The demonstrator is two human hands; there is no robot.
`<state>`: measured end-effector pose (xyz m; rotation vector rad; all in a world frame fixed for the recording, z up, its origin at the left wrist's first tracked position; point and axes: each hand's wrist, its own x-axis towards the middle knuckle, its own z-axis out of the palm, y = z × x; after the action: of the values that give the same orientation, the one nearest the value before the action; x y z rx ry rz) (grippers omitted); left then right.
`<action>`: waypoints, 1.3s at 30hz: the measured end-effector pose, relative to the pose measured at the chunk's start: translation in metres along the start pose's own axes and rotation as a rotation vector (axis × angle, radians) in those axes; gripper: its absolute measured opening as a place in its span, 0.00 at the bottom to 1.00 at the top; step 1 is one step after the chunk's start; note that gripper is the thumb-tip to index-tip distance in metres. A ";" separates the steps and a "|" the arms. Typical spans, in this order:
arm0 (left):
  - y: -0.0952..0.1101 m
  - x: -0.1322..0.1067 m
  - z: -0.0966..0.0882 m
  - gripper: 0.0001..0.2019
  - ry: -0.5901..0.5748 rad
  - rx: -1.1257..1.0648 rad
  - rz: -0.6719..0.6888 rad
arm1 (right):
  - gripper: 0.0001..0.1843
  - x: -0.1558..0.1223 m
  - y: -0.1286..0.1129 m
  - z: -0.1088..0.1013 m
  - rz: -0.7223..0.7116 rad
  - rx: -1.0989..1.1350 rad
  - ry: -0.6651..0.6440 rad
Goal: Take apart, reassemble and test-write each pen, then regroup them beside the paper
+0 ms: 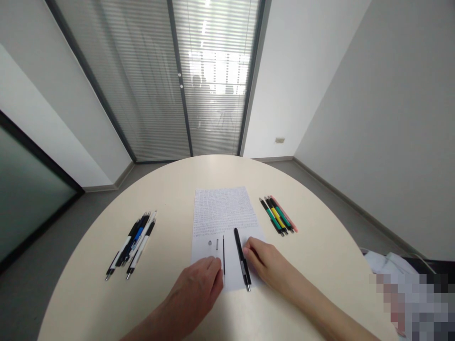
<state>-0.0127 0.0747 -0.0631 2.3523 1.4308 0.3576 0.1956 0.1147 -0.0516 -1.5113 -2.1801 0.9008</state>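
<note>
Brushing the thin ink refill [223, 255] with the curled left hand [195, 292] could roll it, or the tiny metal parts [213, 243], off the handwritten sheet [224, 211]. That hand lies loosely closed at the sheet's edge, holding nothing, forearm angled in from the lower left; the right hand [260, 258], half open and empty, rests its fingertips against the black pen [241, 256].

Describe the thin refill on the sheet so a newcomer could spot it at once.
On the round cream table, find the handwritten sheet of paper. Near its lower edge lies a thin black pen refill, just beside the left hand's fingertips. It is far slimmer than the thick black pen to its right and longer than the small metal pieces to its left.
</note>
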 end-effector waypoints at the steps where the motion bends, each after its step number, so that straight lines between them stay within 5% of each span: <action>1: -0.001 0.001 0.001 0.11 0.012 0.008 -0.002 | 0.14 0.002 0.000 0.001 -0.005 -0.004 0.006; 12: -0.021 0.017 -0.013 0.11 0.102 0.071 -0.114 | 0.14 0.014 0.001 0.005 -0.082 -0.076 0.075; 22: -0.021 0.015 -0.010 0.12 0.140 0.143 -0.100 | 0.12 0.018 -0.017 0.016 0.038 -0.285 0.152; 31: -0.006 0.015 -0.011 0.12 0.206 0.079 -0.056 | 0.12 0.016 -0.018 0.006 -0.078 0.126 0.239; 39: -0.003 0.014 -0.001 0.05 0.255 0.071 -0.038 | 0.10 0.008 -0.025 0.006 -0.185 0.170 0.251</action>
<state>-0.0091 0.0880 -0.0629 2.4006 1.6236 0.6249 0.1719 0.1144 -0.0399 -1.2465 -1.9705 0.7691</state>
